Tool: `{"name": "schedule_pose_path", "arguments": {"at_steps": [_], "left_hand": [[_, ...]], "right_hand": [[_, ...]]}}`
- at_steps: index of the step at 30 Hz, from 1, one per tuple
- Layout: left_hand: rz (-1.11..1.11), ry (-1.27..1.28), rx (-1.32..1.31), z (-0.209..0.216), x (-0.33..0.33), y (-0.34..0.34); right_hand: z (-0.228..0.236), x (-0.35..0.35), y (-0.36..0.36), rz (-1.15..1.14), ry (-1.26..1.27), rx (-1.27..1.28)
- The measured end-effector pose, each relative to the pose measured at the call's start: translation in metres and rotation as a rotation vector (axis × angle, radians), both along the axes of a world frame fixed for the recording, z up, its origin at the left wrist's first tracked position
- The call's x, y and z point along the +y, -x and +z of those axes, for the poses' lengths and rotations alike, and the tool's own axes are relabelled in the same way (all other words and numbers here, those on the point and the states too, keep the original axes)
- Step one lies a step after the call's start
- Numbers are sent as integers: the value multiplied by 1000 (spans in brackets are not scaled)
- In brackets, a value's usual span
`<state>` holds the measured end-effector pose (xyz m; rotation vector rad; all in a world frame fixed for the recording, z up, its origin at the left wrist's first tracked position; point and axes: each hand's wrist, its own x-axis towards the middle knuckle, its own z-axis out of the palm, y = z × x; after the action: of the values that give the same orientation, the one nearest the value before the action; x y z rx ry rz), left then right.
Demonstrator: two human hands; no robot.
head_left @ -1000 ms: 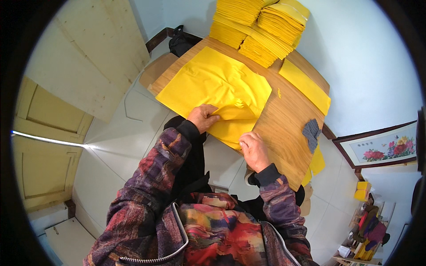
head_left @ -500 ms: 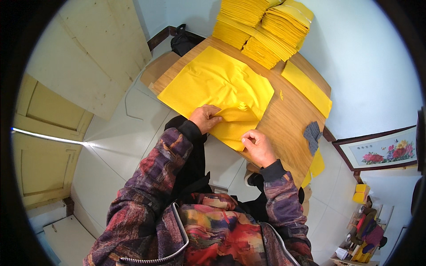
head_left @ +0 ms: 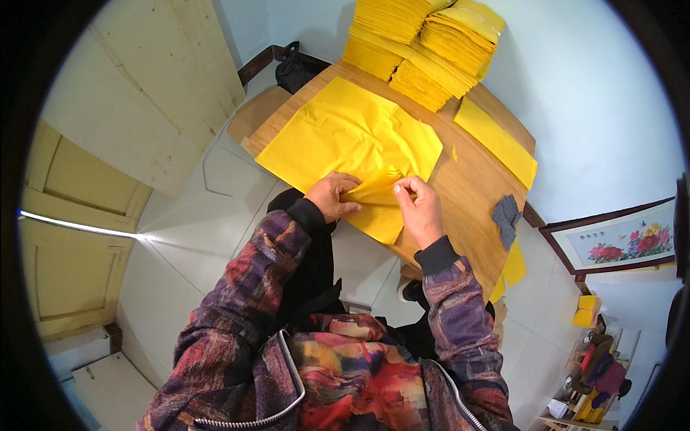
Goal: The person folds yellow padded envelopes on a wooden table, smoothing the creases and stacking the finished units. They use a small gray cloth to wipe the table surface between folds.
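One creased, soft-looking yellow sheet (head_left: 338, 126) is lying across the smooth wooden table (head_left: 471, 215), the left hand (head_left: 333, 197) pinching its raised fold (head_left: 372, 192). The right hand (head_left: 419, 210) is moving up from the sheet's lower corner (head_left: 387, 231) to that fold, shifting the work there, fingertips pinched together, on what I cannot tell

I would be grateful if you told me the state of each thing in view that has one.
Left hand: on the sheet, grip unclear
Right hand: pinched shut; anything held too small to tell
Sheet: spread out, creased, bunched near the hands
Stacks: folded, piled up
Strip: lying flat
Grey cloth: crumpled
Jacket: unzipped
Bag: upright; open or closed unclear
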<state>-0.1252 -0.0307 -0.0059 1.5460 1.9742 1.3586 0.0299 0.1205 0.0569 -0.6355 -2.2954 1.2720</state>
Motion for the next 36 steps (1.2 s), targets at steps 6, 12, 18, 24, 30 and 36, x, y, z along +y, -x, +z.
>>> {"name": "schedule_pose_path", "arguments": {"at_steps": [6,12,18,24,30,36], "left_hand": [[105,128,-301,3,5,-1],[106,152,-367,3,5,0],[67,131,-314,3,5,3],[95,140,-323,3,4,1],[52,117,-356,-4,5,3],[46,126,-306,1,4,3]], "right_hand": [[-5,-8,-33,-160,-155,17],[-25,-37,-68,91,-551,-104],[-32,-27,-62,120,-479,-144],[-30,-19,-59,130,-259,-166],[-26,-8,-54,178,65,-234],[-23,1,-52,238,147,-218]]}}
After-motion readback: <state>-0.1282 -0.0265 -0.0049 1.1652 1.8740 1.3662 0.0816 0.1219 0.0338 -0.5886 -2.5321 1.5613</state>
